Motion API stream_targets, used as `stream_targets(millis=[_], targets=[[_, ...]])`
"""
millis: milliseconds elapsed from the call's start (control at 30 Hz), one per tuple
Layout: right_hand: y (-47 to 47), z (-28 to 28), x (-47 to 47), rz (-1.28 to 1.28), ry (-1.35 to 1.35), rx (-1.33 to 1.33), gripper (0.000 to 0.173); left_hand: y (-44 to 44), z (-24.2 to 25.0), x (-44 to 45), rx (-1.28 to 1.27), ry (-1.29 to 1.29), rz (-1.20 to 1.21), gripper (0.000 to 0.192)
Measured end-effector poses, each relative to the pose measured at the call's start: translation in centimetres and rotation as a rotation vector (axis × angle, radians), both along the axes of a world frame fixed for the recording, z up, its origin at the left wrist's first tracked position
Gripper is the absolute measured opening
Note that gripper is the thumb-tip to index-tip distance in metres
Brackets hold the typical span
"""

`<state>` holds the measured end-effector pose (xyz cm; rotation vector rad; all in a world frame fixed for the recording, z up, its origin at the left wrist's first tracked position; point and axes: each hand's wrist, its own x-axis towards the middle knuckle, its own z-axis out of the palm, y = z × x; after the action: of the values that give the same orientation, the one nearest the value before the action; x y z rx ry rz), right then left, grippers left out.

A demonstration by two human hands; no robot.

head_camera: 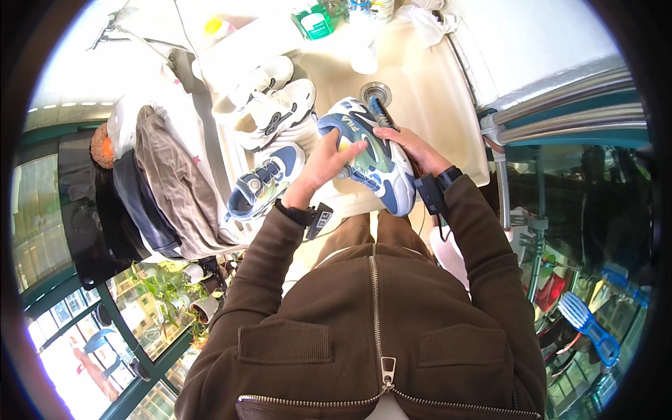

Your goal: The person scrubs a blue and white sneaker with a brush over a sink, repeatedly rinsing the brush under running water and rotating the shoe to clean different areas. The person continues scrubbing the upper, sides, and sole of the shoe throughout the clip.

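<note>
A blue and white Fila sneaker (386, 157) is tilted on its side over the near part of a cream sink (436, 79). My left hand (328, 157) grips it at the collar, thumb across the side. In my right hand (412, 147) is a brush (382, 113) with blue bristles, held against the sneaker's sole edge; those fingers also touch the shoe. The matching blue and white sneaker (262, 181) rests left of my left hand, on the ridged ledge. Behind it sit a white sneaker (281, 113) and another white sneaker (268, 73).
A green bottle (313, 22) and other containers stand at the sink's far edge, near a white plastic bag (428, 23). The drain (376, 94) lies beyond the sneaker. Clothes (178, 173) hang at left. Metal rails (567, 113) run along the right, above a blue brush (590, 328).
</note>
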<state>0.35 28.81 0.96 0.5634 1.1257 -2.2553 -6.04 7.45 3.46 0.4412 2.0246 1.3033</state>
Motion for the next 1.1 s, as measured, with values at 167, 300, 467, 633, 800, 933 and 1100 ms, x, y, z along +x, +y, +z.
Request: stream_targets(millis=[167,300,467,633,800,933,1100], targets=[[0.4,-1.2,0.7,0.063,0.104,0.423,0.056,0.2,-2.6,-0.6,0.305,-0.236,0.139,0.031],[1.7,-0.7,2.0,0.040,0.375,0.776,0.048,-0.2,-4.5,-2.5,0.244,-0.185,0.222,0.029],[1.1,0.2,2.0,0.137,0.760,1.185,0.044,1.2,-5.0,-2.1,0.132,-0.132,0.188,0.027],[1.0,0.7,0.6,-0.083,0.850,1.217,0.044,2.5,-4.0,-1.1,0.381,-0.364,0.253,0.022],[1.6,1.3,0.4,0.182,0.616,1.158,0.039,2.6,-3.4,-1.0,0.430,-0.355,0.369,0.021],[1.8,1.7,0.3,-0.061,0.797,1.381,0.044,3.0,-3.6,-0.5,0.481,-0.497,0.175,0.020],[1.9,1.6,0.3,0.161,0.686,1.243,0.044,2.7,-3.6,-1.1,0.438,-0.421,0.311,0.020]])
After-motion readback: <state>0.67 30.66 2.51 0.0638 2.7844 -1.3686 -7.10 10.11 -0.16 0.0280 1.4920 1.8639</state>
